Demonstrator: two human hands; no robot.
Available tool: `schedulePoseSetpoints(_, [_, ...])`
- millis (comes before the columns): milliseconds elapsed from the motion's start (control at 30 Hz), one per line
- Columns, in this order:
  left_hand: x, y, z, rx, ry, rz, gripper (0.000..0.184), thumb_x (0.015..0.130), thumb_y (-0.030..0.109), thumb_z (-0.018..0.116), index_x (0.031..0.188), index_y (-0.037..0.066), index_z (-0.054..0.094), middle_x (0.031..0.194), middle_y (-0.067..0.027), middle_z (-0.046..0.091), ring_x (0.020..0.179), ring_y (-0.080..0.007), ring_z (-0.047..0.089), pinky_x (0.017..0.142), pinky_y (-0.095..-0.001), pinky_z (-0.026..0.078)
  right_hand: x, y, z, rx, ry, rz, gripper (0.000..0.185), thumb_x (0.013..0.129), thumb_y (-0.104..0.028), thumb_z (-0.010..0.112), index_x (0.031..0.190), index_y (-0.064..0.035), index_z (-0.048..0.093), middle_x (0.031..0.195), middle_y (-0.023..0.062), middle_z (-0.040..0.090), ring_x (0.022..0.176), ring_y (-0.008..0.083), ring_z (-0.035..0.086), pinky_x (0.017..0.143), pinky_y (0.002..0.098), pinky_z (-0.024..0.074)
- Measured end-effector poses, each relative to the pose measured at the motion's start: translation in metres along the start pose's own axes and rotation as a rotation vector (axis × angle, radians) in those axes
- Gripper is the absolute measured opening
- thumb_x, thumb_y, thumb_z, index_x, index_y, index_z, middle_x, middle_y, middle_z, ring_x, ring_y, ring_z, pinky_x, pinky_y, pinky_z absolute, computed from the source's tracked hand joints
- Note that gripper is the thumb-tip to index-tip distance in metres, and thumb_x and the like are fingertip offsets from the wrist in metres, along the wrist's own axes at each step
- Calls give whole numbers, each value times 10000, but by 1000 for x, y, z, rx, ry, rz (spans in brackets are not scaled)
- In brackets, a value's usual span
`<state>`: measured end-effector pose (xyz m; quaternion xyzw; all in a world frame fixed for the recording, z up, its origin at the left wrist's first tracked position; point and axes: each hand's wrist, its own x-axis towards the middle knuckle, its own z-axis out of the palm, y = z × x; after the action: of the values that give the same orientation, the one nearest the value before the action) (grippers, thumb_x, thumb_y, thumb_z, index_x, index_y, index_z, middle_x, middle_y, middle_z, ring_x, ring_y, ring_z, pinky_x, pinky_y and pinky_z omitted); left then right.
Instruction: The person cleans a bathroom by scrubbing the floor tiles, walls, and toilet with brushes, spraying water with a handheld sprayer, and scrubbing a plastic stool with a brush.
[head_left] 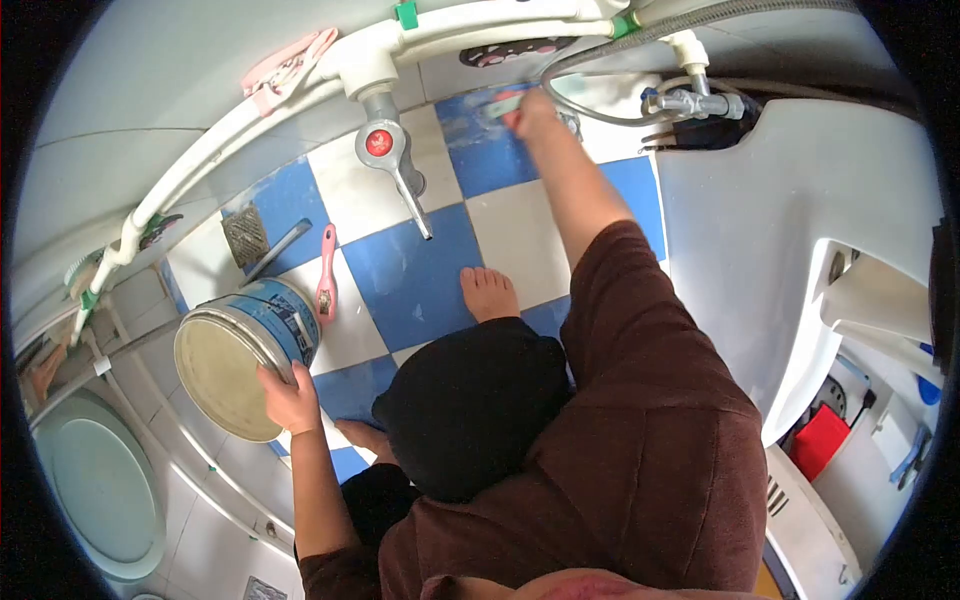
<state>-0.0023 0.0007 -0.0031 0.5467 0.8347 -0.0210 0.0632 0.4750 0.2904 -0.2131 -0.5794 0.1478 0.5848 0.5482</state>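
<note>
My left hand (292,399) grips the edge of a bucket (262,312) with a blue printed side, its fingers closed over the rim. The bucket is tilted, and its pale round end faces toward me. At the far side of the floor my right hand (538,112) is closed on a small pink and pale green object (508,104), held low at the blue tile beside the wall. Motion blurs that object, so its kind is unclear. Beyond the bucket lie a pink-handled brush (327,275), a grey bar-like tool (279,247) and a grey mesh pad (245,237).
A grey tap (395,165) with a red centre juts from the white pipe (200,165) over the floor. A hose (570,75) loops near my right hand. A white cabinet (740,200) stands at right, a pale green basin (105,485) at left. My bare foot (489,293) rests on the tiles.
</note>
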Motion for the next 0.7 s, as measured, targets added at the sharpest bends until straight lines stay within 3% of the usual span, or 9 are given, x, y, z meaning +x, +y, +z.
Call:
schedulePoseSetpoints(33, [0,0,2,7,0,-14,566,806,372,593,1237,47,425,863,-223,644,740,-433,611,637,-514,463,13,-17,0,162,110,-21,342,984,-254,302,877,-22,529,724,134,618,534,206,591,421,297,520])
schedulePoseSetpoints(233, [1,6,-3,0,-14,-44,561,811,375,591,1244,56,430,884,-222,649,755,-432,616,656,-512,471,-62,71,20,-231,-79,51,296,971,-279,361,971,-35,528,793,179,639,614,268,589,485,378,474])
schedulePoseSetpoints(333, [-1,0,0,13,6,-20,566,812,381,587,1248,57,429,874,-222,650,757,-430,618,660,-508,473,-89,54,-2,-553,-146,-9,259,951,-254,382,943,-49,539,786,173,639,616,268,593,491,402,472])
schedulePoseSetpoints(367, [-2,0,1,18,8,-30,566,813,384,585,1248,57,429,874,-222,650,759,-430,618,662,-507,474,-41,43,-27,-640,-138,-65,419,980,-324,319,848,-21,576,679,127,599,575,255,567,482,353,486])
schedulePoseSetpoints(433, [1,3,1,26,15,-46,567,814,388,581,1249,56,430,873,-221,651,763,-430,619,666,-504,476,64,20,-68,-316,-89,-126,269,945,-216,353,914,-13,527,706,151,604,592,278,596,532,457,510])
schedulePoseSetpoints(533, [0,6,0,20,14,-57,558,819,393,575,1237,52,434,875,-221,651,767,-430,620,668,-504,477,56,10,-57,-306,12,-159,303,937,-204,336,853,-4,547,702,164,605,559,297,587,530,465,510])
schedulePoseSetpoints(567, [0,7,-1,23,17,-53,553,820,394,574,1233,53,436,873,-220,651,765,-429,620,668,-502,478,-32,7,-35,-493,-88,-99,353,954,-273,353,810,-32,567,644,121,606,492,246,569,411,366,471])
schedulePoseSetpoints(633, [-1,7,-1,27,20,-43,544,823,396,572,1226,55,439,870,-218,652,762,-429,621,667,-500,479,-90,48,-37,-1012,-191,-77,400,958,-254,303,843,14,577,768,200,637,629,350,628,581,454,525])
schedulePoseSetpoints(700, [0,6,0,20,54,-12,539,825,397,570,1224,60,440,862,-219,651,757,-428,621,659,-498,480,-74,86,-73,-1465,-358,-468,498,980,-327,275,808,12,597,711,199,639,613,332,644,583,441,526])
